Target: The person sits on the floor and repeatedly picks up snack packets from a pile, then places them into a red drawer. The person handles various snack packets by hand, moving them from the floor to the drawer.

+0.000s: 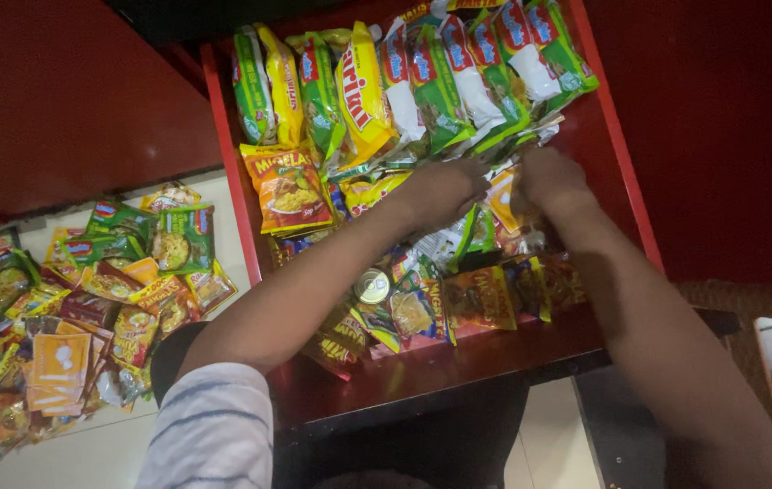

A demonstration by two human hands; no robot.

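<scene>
Red drawer (626,186), both hands, left hand (445,190) and right hand (549,177), seemingly curled onto noodle packets (458,231) beneath them.

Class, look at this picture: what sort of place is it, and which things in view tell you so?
Probably a small shop or a storeroom. A red shelf is packed with rows of noodle packets, both hands, left hand and right hand, are among them, and a heap of packets lies on the pale floor.
</scene>
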